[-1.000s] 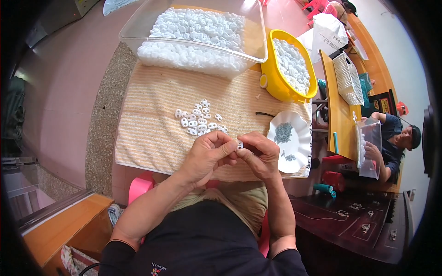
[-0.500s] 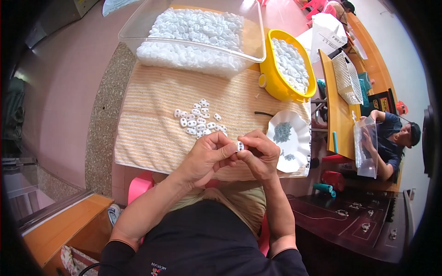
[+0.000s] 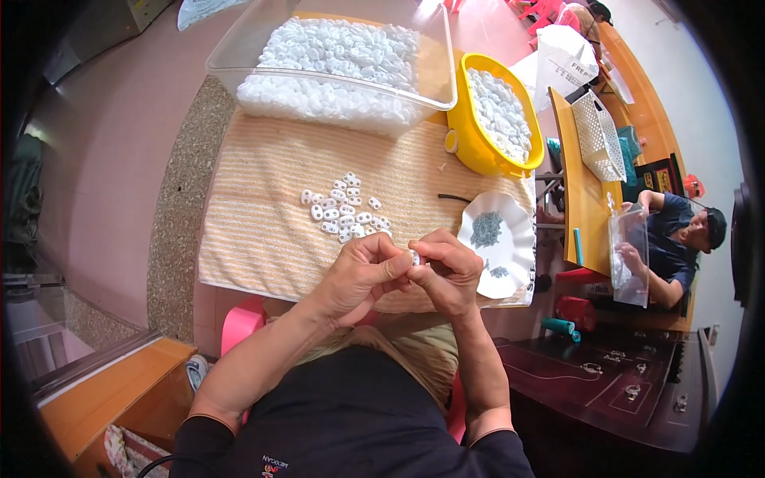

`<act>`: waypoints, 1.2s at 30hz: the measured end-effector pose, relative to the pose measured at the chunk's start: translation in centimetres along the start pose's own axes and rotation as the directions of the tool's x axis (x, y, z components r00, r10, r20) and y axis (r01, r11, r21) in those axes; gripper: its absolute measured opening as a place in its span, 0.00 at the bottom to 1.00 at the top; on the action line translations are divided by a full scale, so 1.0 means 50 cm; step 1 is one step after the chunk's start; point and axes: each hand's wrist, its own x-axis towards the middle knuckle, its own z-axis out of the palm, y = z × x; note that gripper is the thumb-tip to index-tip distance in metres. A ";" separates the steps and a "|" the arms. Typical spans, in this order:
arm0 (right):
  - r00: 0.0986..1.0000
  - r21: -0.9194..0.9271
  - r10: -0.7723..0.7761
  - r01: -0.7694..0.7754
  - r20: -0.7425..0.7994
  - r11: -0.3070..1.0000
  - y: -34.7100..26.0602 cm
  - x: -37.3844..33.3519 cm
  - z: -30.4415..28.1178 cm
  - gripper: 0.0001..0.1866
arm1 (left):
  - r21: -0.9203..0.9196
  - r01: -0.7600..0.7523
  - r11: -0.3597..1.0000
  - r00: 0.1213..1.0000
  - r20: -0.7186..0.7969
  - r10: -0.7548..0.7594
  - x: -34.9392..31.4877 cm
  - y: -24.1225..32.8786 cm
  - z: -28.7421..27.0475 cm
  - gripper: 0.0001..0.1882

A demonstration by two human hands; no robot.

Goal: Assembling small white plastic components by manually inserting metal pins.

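Left grip (image 3: 358, 275) and right grip (image 3: 449, 275) pinching white piece (image 3: 416, 259), loose pieces (image 3: 347, 210) ahead, dish (image 3: 516, 243) rightward

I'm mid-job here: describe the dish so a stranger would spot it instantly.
Start at the striped cloth. Near its right edge, on the near side of the yellow tub and beside the right hand, sits the dish. It is white, wavy-rimmed and holds grey bits, while the tub holds white pieces.

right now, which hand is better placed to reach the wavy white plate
Likely the right hand: it is beside the wavy white plate, while the left hand is farther away, nearer the loose white pieces. Both pinch a small white piece, so the right may need to release first.
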 end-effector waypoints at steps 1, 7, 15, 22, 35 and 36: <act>1.000 0.004 -0.003 0.003 0.006 1.000 0.002 0.000 0.000 0.14 | 0.006 0.009 1.000 1.000 0.005 -0.009 0.000 0.002 0.001 0.04; 0.995 0.290 0.084 -0.096 0.051 0.952 0.029 -0.001 0.003 0.09 | 0.053 0.026 0.998 0.999 -0.047 -0.024 0.009 0.003 -0.003 0.06; 0.955 0.159 0.254 -0.229 -0.154 0.960 0.011 0.020 -0.031 0.06 | 0.079 0.020 0.997 0.993 -0.120 -0.011 0.008 0.000 0.008 0.07; 0.907 -0.404 -0.135 -0.042 -0.400 0.914 -0.006 0.164 -0.192 0.12 | 0.154 0.044 0.987 0.994 -0.109 -0.027 0.003 -0.018 0.005 0.08; 1.000 -0.231 0.009 -0.009 -0.001 0.973 0.018 0.139 -0.073 0.06 | 0.334 -0.014 0.943 0.995 -0.093 0.047 -0.003 -0.014 0.019 0.08; 0.997 -0.244 0.038 -0.019 0.072 0.970 0.022 0.130 -0.054 0.07 | 0.384 -0.006 0.923 0.999 -0.047 0.026 -0.001 -0.017 0.015 0.07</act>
